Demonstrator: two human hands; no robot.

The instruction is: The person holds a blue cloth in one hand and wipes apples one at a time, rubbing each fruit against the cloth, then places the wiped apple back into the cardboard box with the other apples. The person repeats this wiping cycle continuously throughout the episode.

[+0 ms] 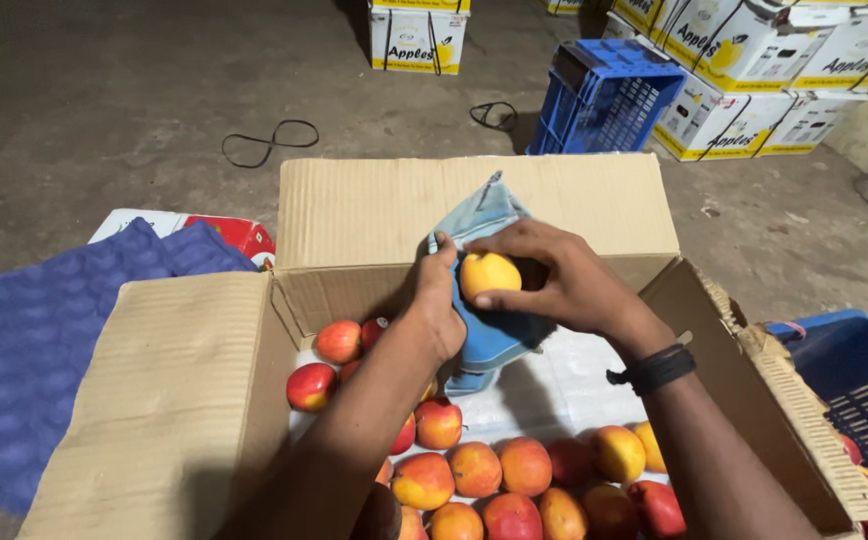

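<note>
My right hand (554, 285) grips a yellow apple (487, 273) over an open cardboard box (204, 400). My left hand (441, 305) holds a blue cloth (489, 215) against the apple, the cloth draping down under it. Inside the box lie several red and yellow apples (499, 470) on a white liner (564, 385), mostly at the near side and left corner. A black band sits on my right wrist.
Purple fruit trays (34, 340) lie stacked at the left. A blue plastic crate (604, 95) and white printed fruit cartons (754, 70) stand at the back right. Another blue crate (864, 390) with apples is at the right. Black straps (269, 140) lie on the concrete floor.
</note>
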